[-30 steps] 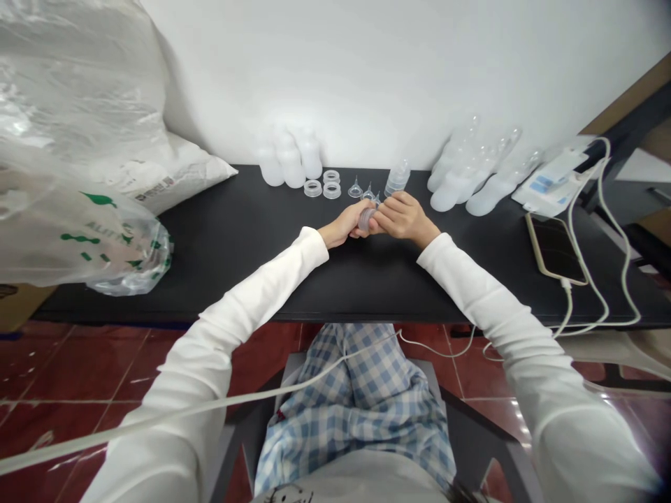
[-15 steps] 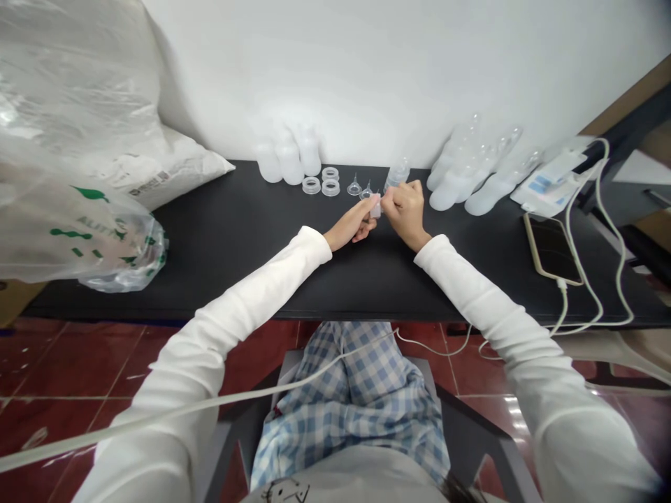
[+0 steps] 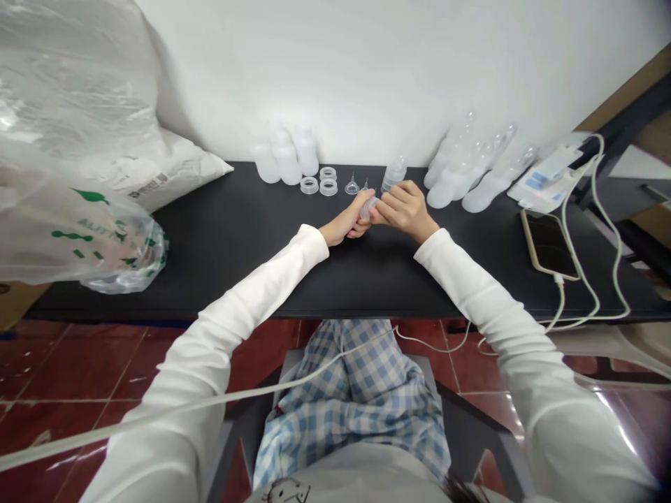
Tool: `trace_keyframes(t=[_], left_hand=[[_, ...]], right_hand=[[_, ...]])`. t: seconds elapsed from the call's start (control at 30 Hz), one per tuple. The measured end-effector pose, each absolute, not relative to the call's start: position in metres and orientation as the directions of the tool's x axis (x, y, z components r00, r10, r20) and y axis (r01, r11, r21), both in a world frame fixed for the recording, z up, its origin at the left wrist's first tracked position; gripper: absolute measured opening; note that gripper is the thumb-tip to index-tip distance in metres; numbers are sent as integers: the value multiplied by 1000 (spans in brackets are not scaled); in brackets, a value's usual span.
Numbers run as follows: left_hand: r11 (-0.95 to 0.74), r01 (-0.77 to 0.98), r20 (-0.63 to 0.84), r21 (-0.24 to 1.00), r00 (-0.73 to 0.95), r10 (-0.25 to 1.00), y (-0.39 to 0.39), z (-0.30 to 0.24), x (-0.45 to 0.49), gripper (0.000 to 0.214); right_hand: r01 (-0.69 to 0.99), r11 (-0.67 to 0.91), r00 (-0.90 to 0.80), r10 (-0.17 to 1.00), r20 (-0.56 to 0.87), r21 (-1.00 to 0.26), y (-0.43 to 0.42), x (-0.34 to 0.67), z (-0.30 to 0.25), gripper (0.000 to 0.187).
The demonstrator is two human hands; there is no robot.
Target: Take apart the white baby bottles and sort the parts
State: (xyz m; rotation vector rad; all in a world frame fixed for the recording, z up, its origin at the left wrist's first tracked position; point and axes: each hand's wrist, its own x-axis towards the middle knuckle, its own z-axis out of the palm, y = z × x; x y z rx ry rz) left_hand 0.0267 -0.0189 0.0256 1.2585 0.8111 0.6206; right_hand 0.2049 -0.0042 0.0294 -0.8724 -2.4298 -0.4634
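My left hand (image 3: 347, 222) is closed around a translucent bottle ring (image 3: 370, 207), tilted above the black table. From the other side my right hand (image 3: 406, 209) is closed with its fingers against the same ring. Whether a nipple sits inside it is hidden by the fingers. Just behind my hands stand clear silicone nipples (image 3: 351, 185), one partly covered by my left hand. Left of them lie three loose rings (image 3: 309, 186). A stack of clear bottle caps (image 3: 394, 173) rises behind my right hand.
White bottles without tops (image 3: 287, 159) stand at the wall on the left. Several capped bottles (image 3: 485, 188) stand on the right, near a phone (image 3: 550, 244) with a white cable (image 3: 595, 279). Large plastic bags (image 3: 105, 230) cover the table's left end.
The ring has turned between my hands so that its round face shows more. My right hand has shifted slightly left, and its fingers now reach over the ring.
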Motion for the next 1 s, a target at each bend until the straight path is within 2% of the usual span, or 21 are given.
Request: trace_keyframes(t=[0.13,0.27,0.33,0.43,0.5,0.57,0.63,0.73,0.83,0.93,1.0], left_hand=[[250,24,-212,968,614,761,-17,25,29,70],[281,-20,-212,960,608,765,-11,24,26,69],[301,-55,-212,952,591,778,-4,25,16,68],[295,-116,-188,949,543,819,7,25,-4,67],[249,-169,-142,954,479,866,10,24,-15,67],[196,-203,-102,959,399,911,9,22,-19,64],[137,-196,-69,971,321,945,9,19,-19,56],[25,-122,4,992,231,973,11,12,-18,36],[-152,68,142,986,137,980,13,2,-27,43],[-369,358,358,858,100,928,11,-5,-44,50],[-427,517,420,742,137,897,8,-8,-55,49]], right_hand=[[642,753,-700,498,511,145,-4,207,34,62],[608,770,-739,460,492,193,-4,213,38,62],[626,748,-720,448,531,218,-4,224,39,66],[752,619,-569,438,696,227,-3,247,38,72],[800,546,-502,381,776,249,-1,259,37,72],[794,546,-507,350,788,269,1,260,34,69],[780,586,-508,388,769,219,2,251,31,63],[765,638,-499,501,707,88,0,227,24,51],[713,700,-576,555,600,36,-5,206,19,38],[699,713,-629,576,522,55,-9,196,15,33],[705,706,-640,593,489,66,-10,194,14,36]])
